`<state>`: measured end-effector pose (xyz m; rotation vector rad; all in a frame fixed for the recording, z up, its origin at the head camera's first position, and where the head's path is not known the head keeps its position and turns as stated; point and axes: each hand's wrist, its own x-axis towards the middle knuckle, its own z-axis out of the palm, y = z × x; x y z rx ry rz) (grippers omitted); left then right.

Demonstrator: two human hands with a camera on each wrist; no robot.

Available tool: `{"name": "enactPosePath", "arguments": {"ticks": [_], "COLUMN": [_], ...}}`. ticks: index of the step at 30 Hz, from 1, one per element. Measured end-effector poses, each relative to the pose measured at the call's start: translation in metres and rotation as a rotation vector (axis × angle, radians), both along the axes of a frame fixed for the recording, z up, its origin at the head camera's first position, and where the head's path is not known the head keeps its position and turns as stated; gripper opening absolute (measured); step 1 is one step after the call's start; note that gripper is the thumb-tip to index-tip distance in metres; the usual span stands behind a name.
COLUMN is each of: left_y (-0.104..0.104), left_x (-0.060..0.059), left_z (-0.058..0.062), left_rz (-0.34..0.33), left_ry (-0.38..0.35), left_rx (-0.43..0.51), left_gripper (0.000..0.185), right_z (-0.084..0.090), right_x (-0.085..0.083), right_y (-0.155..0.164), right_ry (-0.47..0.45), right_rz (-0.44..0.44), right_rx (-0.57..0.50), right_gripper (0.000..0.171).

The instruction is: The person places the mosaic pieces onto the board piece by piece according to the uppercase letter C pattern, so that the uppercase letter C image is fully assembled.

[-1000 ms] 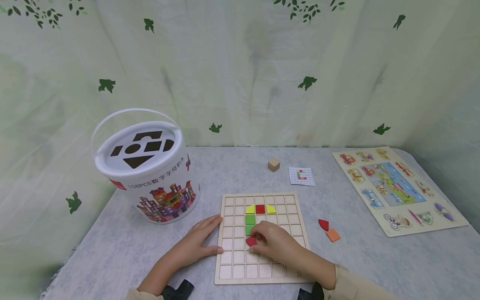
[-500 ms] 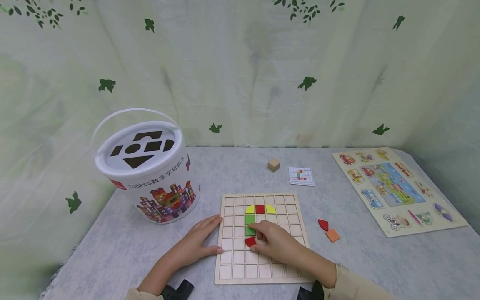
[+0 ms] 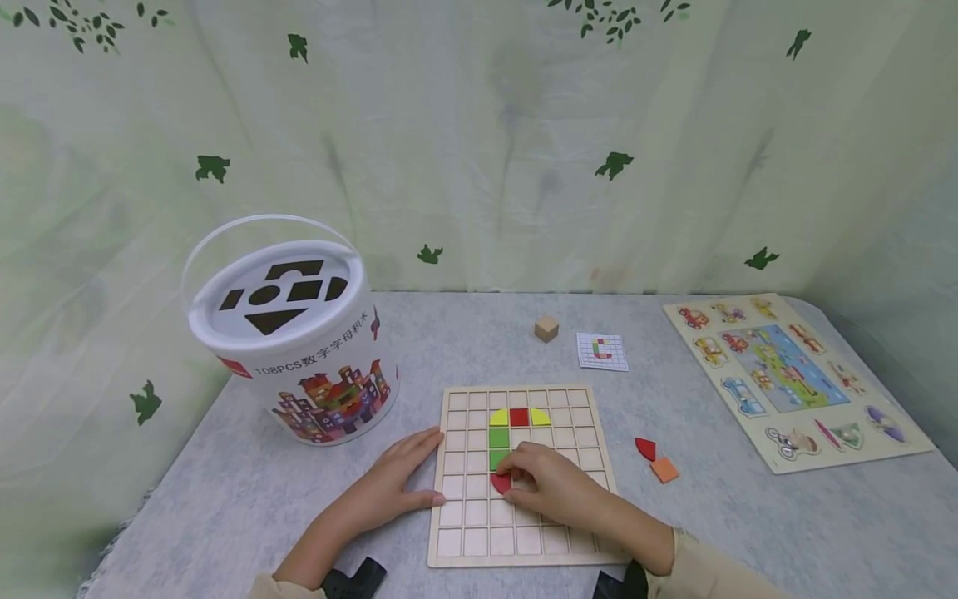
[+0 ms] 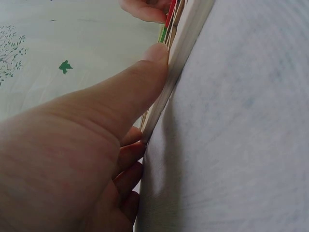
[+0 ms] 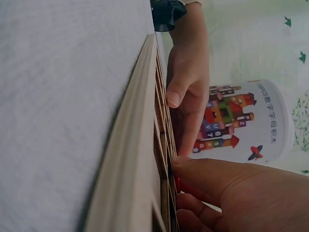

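Now seating a red piece under the green column

Right hand (image 3: 550,485) pinching the red quarter-round piece (image 3: 501,482), fingers curled over it, pressing it into a cell of the wooden grid board (image 3: 524,545) just below the two green tiles (image 3: 499,448). Left hand (image 3: 397,482) flat, fingers straight, bracing the board's left edge. Judged mid-placement: piece looks not quite square in its cell. Next move calls for turning it to match the pattern card (image 3: 602,350), then fetching the spare red piece (image 3: 645,448) or orange square (image 3: 664,470) from the surface (image 3: 299,499).
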<state>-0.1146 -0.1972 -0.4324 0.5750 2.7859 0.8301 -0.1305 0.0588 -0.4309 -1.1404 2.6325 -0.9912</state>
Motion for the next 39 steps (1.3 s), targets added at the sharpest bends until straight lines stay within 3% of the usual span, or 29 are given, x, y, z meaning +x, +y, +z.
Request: {"name": "enactPosePath", "arguments": {"ticks": [10,15,20,25,31,39], "left_y": [-0.001,-0.001,0.0,0.001,0.001,0.0], "left_x": [0.0,0.0,0.0,0.0,0.0,0.0], "left_z": [-0.001,-0.002,-0.001,0.001,0.002,0.0], "left_rz": [0.003,0.005,0.008,0.009,0.005,0.004], "left_ry": [0.008,-0.003,-0.015,-0.015,-0.006,-0.003], "left_rx": [-0.001,0.004,0.0,-0.009,-0.002,0.008], "left_gripper": [0.081,0.082,0.082,0.082,0.082,0.082], "right_z": [0.001,0.013,0.033,0.042,0.032,0.011], "right_x": [0.0,0.002,0.006,0.011,0.012,0.012], "right_y": [0.0,0.007,0.033,0.077,0.131,0.169], "right_ry": [-0.045,-0.105,-0.104,-0.031,0.016,-0.069], "right_rz": [0.0,-0.003,-0.042,-0.138,-0.234,-0.311], "right_rx": [-0.015,0.026,0.026,0.019,0.069,0.157], "right_gripper": [0.017,0.026,0.038,0.041,0.045,0.04]}}
